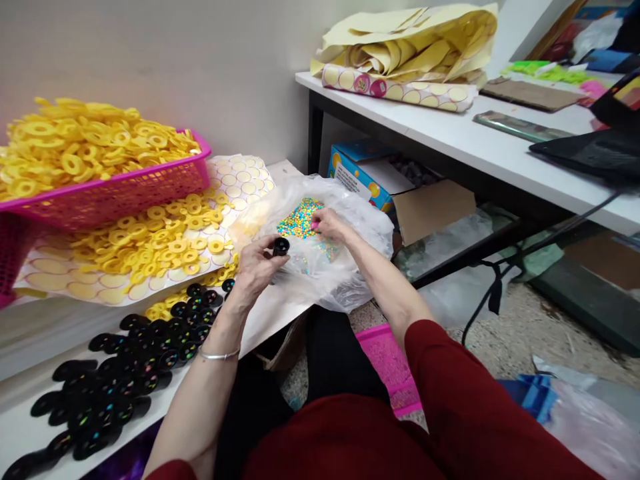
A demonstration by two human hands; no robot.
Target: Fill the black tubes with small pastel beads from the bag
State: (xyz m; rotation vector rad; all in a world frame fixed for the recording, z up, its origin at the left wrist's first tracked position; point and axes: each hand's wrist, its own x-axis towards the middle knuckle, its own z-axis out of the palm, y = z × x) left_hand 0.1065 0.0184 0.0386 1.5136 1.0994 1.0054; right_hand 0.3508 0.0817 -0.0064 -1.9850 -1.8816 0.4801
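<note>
My left hand (pixel 259 270) is closed around a small black round cup (pixel 281 247), its open end facing up toward me. Fingers pinched, my right hand (pixel 330 225) holds a small pink piece (pixel 315 225), mostly hidden, over a heap of tiny coloured beads (pixel 299 219) in yellow, blue and orange. These beads lie in a spread-out clear plastic bag (pixel 360 207). Left of my left forearm stand many more black cups (pixel 165 333), several with coloured specks inside.
A pink basket (pixel 200 157) heaped with yellow rings (pixel 75 143) stands at left, more rings loose below it. To the right, a white table (pixel 400 123) carries folded yellow sheets (pixel 410 50); under it sits an open blue carton (pixel 363 173). A pink tray (pixel 385 360) lies on the floor.
</note>
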